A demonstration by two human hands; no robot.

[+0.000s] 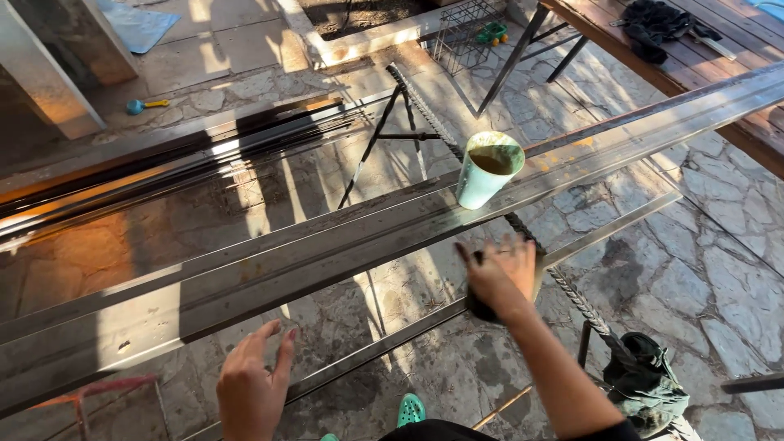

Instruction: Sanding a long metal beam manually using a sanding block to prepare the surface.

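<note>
My right hand (500, 273) is raised just in front of the long steel profiles (327, 245), and a dark rounded object shows under its palm and fingers; I cannot make out what it is. A pale green cup (486, 171) with brown liquid stands upright on the profiles, just beyond that hand. My left hand (253, 384) hovers lower left, fingers spread, holding nothing, near a thinner metal bar (384, 343) that runs below the profiles.
A twisted rebar rod (563, 282) crosses under the profiles. More metal bars (163, 163) lie on the stone paving at left. A wooden table (710, 57) with dark cloth stands top right, a wire cage (465, 37) behind, and a dark green bag (649, 380) bottom right.
</note>
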